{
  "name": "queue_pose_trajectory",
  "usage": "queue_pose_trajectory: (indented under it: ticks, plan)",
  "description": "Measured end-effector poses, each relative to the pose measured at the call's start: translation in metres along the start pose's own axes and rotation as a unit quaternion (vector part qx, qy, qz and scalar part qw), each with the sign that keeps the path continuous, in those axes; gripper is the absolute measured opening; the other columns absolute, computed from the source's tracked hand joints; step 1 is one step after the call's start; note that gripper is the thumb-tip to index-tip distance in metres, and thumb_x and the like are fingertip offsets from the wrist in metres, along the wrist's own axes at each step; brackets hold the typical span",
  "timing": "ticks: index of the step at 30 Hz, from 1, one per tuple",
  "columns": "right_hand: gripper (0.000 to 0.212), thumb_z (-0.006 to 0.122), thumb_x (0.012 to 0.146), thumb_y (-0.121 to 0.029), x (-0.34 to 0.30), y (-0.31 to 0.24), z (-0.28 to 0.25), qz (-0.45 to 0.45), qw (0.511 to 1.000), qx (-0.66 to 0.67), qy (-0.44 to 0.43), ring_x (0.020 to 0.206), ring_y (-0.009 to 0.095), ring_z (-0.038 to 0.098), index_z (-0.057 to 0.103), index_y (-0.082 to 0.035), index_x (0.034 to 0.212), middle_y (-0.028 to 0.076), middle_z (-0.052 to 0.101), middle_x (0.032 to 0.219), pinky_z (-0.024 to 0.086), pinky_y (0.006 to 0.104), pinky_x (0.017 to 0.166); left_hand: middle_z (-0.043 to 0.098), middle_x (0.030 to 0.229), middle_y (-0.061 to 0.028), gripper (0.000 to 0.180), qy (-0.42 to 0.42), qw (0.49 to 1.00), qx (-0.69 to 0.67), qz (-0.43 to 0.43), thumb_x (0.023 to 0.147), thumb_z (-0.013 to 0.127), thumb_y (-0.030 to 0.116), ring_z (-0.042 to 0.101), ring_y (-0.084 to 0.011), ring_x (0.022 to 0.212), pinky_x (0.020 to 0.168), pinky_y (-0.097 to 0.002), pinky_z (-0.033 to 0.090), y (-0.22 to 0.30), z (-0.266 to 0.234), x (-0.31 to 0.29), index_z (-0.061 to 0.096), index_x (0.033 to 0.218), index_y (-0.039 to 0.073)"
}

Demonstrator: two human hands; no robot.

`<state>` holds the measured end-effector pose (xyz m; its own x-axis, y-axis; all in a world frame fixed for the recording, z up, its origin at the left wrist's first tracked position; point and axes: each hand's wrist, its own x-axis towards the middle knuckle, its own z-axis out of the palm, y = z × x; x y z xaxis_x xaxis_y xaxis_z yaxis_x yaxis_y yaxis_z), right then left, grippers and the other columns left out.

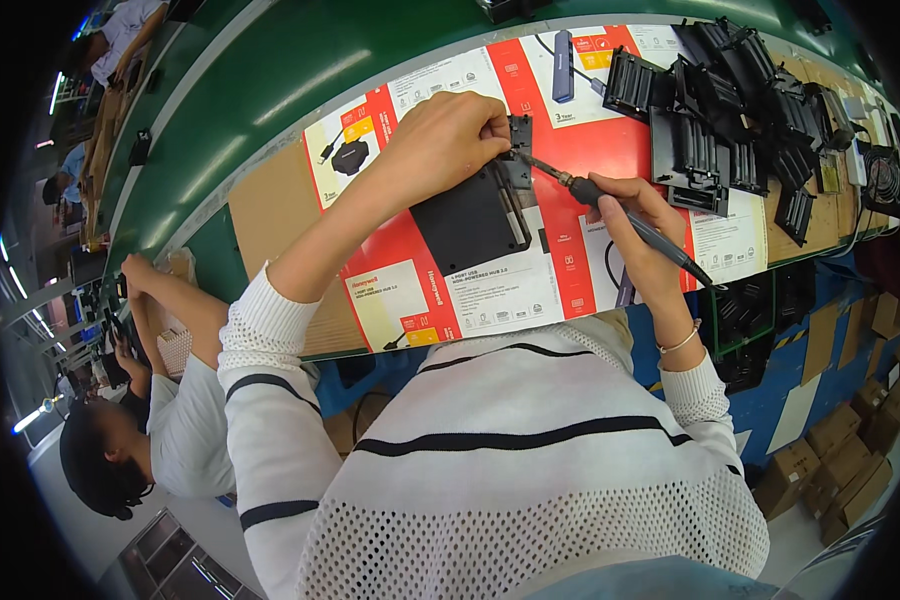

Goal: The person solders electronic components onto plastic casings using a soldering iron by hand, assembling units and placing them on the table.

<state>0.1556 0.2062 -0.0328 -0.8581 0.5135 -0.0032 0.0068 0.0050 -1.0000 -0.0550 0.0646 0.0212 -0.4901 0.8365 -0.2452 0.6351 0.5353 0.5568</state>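
Just below the left hand (453,138), a flat black plastic case (465,222) lies on red and white printed sheets (582,135), with a smaller dark plate (519,172) at its upper right corner. The left hand's thumb and fingers are drawn together beside that plate; whether they pinch some small part, I cannot tell. To its right, the right hand (638,225) grips a soldering iron (658,240) between thumb and fingers, the metal tip pointing toward the left fingertips and the cord end sloping down past the palm. Beyond the right hand, up and to the right, sits a jumbled pile of black plastic cases (698,150). Farther above it lies a slim grey-blue stick-shaped device (563,68).
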Motion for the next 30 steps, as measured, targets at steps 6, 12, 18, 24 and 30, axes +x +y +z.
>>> queue_pose_trajectory:
  ticks: [6, 12, 18, 24, 30]
  plan:
    - [0.023, 0.067, 0.088, 0.0, 0.0003, 0.0005, -0.0008, 0.0, 1.0, -0.008, -0.007, 0.076, 0.015, 0.07, 0.07, 0.005, 0.11, 0.013, 0.074, 0.092, 0.055, 0.0213, 0.07, 0.067, 0.073, -0.0076, 0.012, 0.013, 0.999, 0.03, 0.023, 0.085, 0.069, 0.009, 0.058, -0.0188, 0.062, 0.062, -0.0315, 0.047, 0.0017, 0.0022, -0.0003, 0.067, 0.083, -0.003]
    - [0.023, 0.068, 0.088, -0.001, -0.0003, 0.0003, -0.0005, 0.001, 1.0, -0.015, -0.002, 0.074, 0.014, 0.068, 0.07, 0.005, 0.11, 0.012, 0.075, 0.09, 0.052, 0.02, 0.068, 0.066, 0.071, -0.0076, 0.012, 0.017, 0.998, 0.049, 0.042, 0.084, 0.069, 0.009, 0.058, -0.0192, 0.061, 0.061, -0.0316, 0.047, 0.001, 0.005, 0.001, 0.066, 0.082, -0.002]
    - [0.024, 0.07, 0.087, -0.003, -0.0006, 0.0061, -0.0014, -0.029, 0.999, -0.036, -0.007, 0.069, 0.011, 0.064, 0.071, 0.004, 0.11, 0.01, 0.075, 0.088, 0.048, 0.0191, 0.064, 0.066, 0.071, -0.0075, 0.011, 0.011, 0.999, 0.031, 0.033, 0.083, 0.068, 0.008, 0.058, -0.0191, 0.06, 0.06, -0.0314, 0.046, 0.0018, 0.0055, 0.0012, 0.066, 0.081, -0.003]
    - [0.025, 0.071, 0.086, -0.005, -0.001, 0.0064, -0.0026, -0.025, 0.999, -0.037, -0.011, 0.066, 0.01, 0.06, 0.071, 0.003, 0.109, 0.01, 0.074, 0.087, 0.046, 0.0196, 0.062, 0.066, 0.071, -0.0074, 0.01, 0.011, 0.999, 0.026, 0.027, 0.082, 0.067, 0.007, 0.058, -0.0189, 0.06, 0.06, -0.031, 0.046, 0.0025, 0.006, 0.0011, 0.065, 0.081, -0.003]
    - [0.026, 0.072, 0.085, -0.006, -0.003, 0.0041, -0.0019, -0.049, 0.995, -0.081, -0.018, 0.067, 0.01, 0.06, 0.072, 0.003, 0.109, 0.009, 0.074, 0.087, 0.046, 0.0205, 0.062, 0.066, 0.071, -0.0074, 0.01, 0.01, 1.0, 0.014, 0.02, 0.082, 0.067, 0.007, 0.058, -0.0183, 0.06, 0.06, -0.0306, 0.046, 0.0038, 0.0061, 0.0015, 0.065, 0.081, -0.003]
